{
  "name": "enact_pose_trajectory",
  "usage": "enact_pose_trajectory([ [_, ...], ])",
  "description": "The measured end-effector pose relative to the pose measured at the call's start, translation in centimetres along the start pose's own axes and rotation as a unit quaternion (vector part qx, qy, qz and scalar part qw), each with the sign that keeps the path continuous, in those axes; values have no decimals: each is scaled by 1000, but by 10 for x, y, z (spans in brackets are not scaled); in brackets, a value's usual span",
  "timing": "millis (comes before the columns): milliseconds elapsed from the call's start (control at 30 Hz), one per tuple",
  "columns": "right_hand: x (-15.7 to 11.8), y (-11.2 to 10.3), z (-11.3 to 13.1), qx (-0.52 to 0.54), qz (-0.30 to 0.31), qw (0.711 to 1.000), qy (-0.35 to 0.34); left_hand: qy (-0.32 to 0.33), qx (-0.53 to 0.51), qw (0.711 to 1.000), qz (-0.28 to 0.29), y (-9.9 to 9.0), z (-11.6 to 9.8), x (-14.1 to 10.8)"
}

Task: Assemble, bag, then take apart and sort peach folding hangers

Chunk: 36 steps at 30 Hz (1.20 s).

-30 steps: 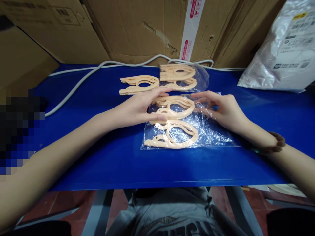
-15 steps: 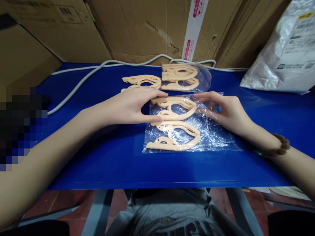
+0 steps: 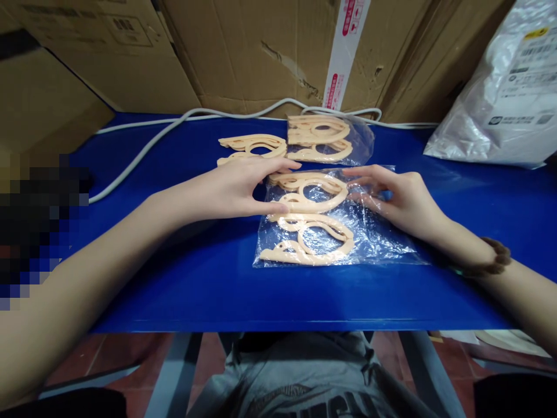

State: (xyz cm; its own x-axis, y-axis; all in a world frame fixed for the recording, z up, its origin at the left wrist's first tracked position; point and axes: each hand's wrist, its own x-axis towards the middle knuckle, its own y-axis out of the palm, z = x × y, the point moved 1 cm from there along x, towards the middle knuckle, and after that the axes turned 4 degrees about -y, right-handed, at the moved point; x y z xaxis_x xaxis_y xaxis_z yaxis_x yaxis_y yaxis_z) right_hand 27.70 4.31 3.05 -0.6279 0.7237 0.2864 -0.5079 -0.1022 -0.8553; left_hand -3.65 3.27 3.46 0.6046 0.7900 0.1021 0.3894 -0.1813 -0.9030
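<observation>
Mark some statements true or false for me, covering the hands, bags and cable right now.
1. The left hand has its thumb and fingers spread apart. True.
2. The right hand is at the right part of the front clear bag. True.
3. The brown bracelet is on the left wrist. False: it is on the right wrist.
4. The rear clear bag holds nothing. False: tan pieces are inside.
5. The white cable runs behind both bags. True.
</observation>
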Motion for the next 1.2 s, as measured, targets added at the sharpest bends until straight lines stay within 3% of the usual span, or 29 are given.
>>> enact_pose_trajectory([
  [533, -3, -2, 3, -16, 32, 999, -17, -3, 50, 999, 9, 0, -3, 0],
  [700, -4, -3, 1, -34, 44, 998, -29, -4, 67, 997, -41, -5, -2, 0],
  [800, -5, -6, 3, -57, 62, 996, -39, -53, 106, 986, -113, -6, 13, 1],
  [933, -6, -8, 5, -70, 75, 993, -52, -128, 97, 972, -170, 1, 60, -1],
  [1067, -7, -9, 4, -85, 81, 991, -65, -140, 88, 976, -141, 8, 100, -1],
  [1200, -7, -9, 4, -93, 91, 989, -69, -193, 92, 971, -106, 1, 95, 1],
])
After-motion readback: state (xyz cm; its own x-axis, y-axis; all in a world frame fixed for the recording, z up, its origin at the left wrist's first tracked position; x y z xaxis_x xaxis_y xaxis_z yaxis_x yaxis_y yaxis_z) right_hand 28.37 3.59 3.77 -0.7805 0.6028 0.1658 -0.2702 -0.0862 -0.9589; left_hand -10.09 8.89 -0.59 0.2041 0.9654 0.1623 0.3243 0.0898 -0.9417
